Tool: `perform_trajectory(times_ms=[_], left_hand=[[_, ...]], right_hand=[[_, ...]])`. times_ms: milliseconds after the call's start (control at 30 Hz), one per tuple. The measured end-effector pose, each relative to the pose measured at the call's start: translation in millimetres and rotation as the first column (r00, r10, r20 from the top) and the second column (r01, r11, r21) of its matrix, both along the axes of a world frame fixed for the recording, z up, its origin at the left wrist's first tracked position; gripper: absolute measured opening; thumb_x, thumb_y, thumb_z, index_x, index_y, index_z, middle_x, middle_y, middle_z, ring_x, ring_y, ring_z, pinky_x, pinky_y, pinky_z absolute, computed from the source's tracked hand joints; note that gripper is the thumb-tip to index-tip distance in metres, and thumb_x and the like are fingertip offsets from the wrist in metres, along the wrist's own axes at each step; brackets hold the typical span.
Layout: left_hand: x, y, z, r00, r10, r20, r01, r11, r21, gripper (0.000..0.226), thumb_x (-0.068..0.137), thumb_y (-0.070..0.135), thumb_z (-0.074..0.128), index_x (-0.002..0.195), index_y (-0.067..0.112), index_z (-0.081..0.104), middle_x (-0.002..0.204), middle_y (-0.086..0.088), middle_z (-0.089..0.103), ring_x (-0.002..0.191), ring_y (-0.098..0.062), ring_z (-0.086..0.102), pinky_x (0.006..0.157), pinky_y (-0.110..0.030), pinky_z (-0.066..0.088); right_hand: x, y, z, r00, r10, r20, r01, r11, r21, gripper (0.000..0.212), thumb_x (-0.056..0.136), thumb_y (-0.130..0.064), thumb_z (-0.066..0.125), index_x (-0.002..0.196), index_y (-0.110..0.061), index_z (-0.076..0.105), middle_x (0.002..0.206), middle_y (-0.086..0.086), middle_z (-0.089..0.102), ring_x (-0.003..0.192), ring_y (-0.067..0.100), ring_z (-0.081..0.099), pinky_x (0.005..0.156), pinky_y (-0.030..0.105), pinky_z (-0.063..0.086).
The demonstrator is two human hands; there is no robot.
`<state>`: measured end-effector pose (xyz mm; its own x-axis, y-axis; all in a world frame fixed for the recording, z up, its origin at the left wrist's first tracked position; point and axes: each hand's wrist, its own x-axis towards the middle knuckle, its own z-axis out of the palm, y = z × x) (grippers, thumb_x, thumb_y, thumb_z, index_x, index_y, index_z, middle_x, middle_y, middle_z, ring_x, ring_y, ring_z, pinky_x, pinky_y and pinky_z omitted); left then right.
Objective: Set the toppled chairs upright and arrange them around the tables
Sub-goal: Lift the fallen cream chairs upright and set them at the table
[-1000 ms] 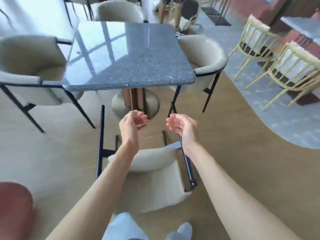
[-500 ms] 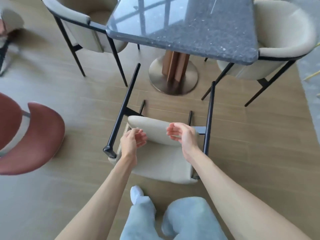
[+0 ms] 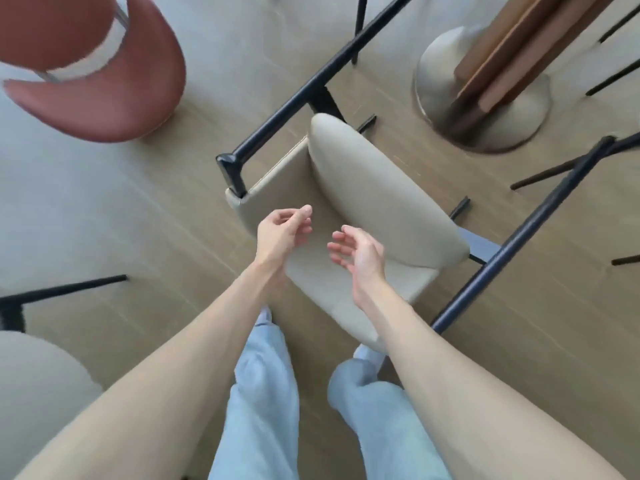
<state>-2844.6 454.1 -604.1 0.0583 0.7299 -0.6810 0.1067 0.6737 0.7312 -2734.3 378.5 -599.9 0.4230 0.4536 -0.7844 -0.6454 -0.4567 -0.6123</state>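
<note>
A toppled cream chair [image 3: 374,202] with black metal legs lies on its back on the wood floor, legs pointing toward the table pedestal [image 3: 485,88]. My left hand [image 3: 282,232] hovers just above the chair's backrest, fingers loosely curled and holding nothing. My right hand [image 3: 360,252] hovers over the seat cushion beside it, palm turned inward, fingers relaxed. Neither hand touches the chair. One long black leg [image 3: 298,98] runs up to the left; another [image 3: 519,233] runs along the right side.
A red-brown chair [image 3: 104,84] sits at the upper left. Part of another cream chair [image 3: 34,393] shows at the lower left with a black leg [image 3: 62,289]. Thin black legs of other chairs [image 3: 613,77] stand right of the pedestal. My legs in light blue trousers [image 3: 263,410] stand at the chair's foot.
My view has tilted further down and closer; the tabletop has left the frame. Both hands have lowered toward the toppled chair, still empty.
</note>
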Motion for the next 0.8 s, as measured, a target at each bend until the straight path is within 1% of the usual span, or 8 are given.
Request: perform_trajectory(times_ms=[167, 333, 433, 533, 600, 667, 733, 800], left_hand=[[-26, -43, -71, 0.99, 0.141, -0.015, -0.142, 0.986, -0.09, 0.027, 0.089, 0.027, 0.075, 0.102, 0.006, 0.064, 0.089, -0.008, 0.07, 0.08, -0.021, 0.068, 0.085, -0.041, 0.058], [-56, -84, -174, 0.967, 0.256, -0.011, -0.251, 0.935, -0.253, 0.039, 0.087, 0.026, 0.077, 0.112, 0.002, 0.06, 0.092, -0.008, 0.067, 0.078, -0.021, 0.066, 0.072, -0.032, 0.057], [-70, -101, -248, 0.955, 0.296, -0.031, -0.29, 0.903, -0.316, 0.054, 0.085, 0.025, 0.08, 0.124, -0.002, 0.055, 0.103, -0.011, 0.066, 0.083, -0.023, 0.068, 0.071, -0.033, 0.058], [-79, -107, -317, 0.951, 0.306, -0.04, -0.301, 0.889, -0.344, 0.063, 0.082, 0.028, 0.082, 0.129, -0.001, 0.051, 0.117, -0.016, 0.065, 0.093, -0.024, 0.069, 0.078, -0.041, 0.061], [-83, -108, -366, 0.947, 0.318, -0.043, -0.313, 0.884, -0.348, 0.07, 0.081, 0.03, 0.083, 0.133, 0.0, 0.048, 0.116, -0.013, 0.063, 0.096, -0.023, 0.068, 0.083, -0.046, 0.06], [-86, -106, -404, 0.954, 0.293, -0.061, -0.295, 0.888, -0.353, 0.079, 0.078, 0.033, 0.085, 0.137, 0.002, 0.044, 0.11, -0.008, 0.06, 0.1, -0.022, 0.066, 0.084, -0.048, 0.06], [-86, -109, -447, 0.963, 0.26, -0.072, -0.268, 0.893, -0.363, 0.088, 0.075, 0.038, 0.087, 0.142, 0.004, 0.042, 0.113, -0.006, 0.059, 0.101, -0.021, 0.066, 0.083, -0.048, 0.061], [-83, -110, -484, 0.97, 0.232, -0.073, -0.242, 0.888, -0.391, 0.097, 0.072, 0.043, 0.088, 0.147, 0.009, 0.037, 0.11, 0.0, 0.059, 0.089, -0.017, 0.065, 0.087, -0.047, 0.06]], right_hand=[[-18, -29, -65, 1.0, 0.003, -0.029, -0.004, 1.0, -0.018, 0.008, 0.095, -0.014, 0.058, 0.092, -0.011, 0.064, 0.096, 0.011, 0.068, 0.08, 0.024, 0.066, 0.071, 0.033, 0.052], [-60, -80, -168, 0.975, -0.104, -0.196, 0.081, 0.99, -0.12, 0.009, 0.097, -0.018, 0.06, 0.093, -0.01, 0.061, 0.1, 0.013, 0.064, 0.085, 0.026, 0.065, 0.075, 0.036, 0.051], [-82, -103, -244, 0.938, -0.197, -0.284, 0.141, 0.969, -0.204, 0.013, 0.095, -0.023, 0.064, 0.096, -0.011, 0.059, 0.102, 0.013, 0.062, 0.088, 0.026, 0.065, 0.079, 0.038, 0.054], [-99, -115, -318, 0.899, -0.251, -0.358, 0.171, 0.955, -0.241, 0.036, 0.094, -0.029, 0.067, 0.118, -0.006, 0.054, 0.113, 0.013, 0.061, 0.099, 0.027, 0.065, 0.096, 0.045, 0.053], [-108, -115, -370, 0.878, -0.267, -0.398, 0.18, 0.954, -0.242, 0.055, 0.093, -0.034, 0.068, 0.135, -0.006, 0.046, 0.125, 0.015, 0.056, 0.108, 0.028, 0.062, 0.104, 0.047, 0.049], [-112, -110, -408, 0.847, -0.296, -0.441, 0.211, 0.95, -0.232, 0.071, 0.091, -0.039, 0.069, 0.145, -0.005, 0.038, 0.139, 0.017, 0.048, 0.112, 0.027, 0.061, 0.105, 0.045, 0.049], [-117, -108, -450, 0.822, -0.345, -0.453, 0.265, 0.936, -0.232, 0.083, 0.088, -0.045, 0.071, 0.151, -0.005, 0.032, 0.147, 0.018, 0.042, 0.109, 0.027, 0.062, 0.098, 0.041, 0.052], [-117, -110, -485, 0.797, -0.399, -0.453, 0.323, 0.916, -0.239, 0.093, 0.085, -0.05, 0.072, 0.155, -0.009, 0.027, 0.152, 0.019, 0.037, 0.121, 0.029, 0.058, 0.1, 0.042, 0.051]])
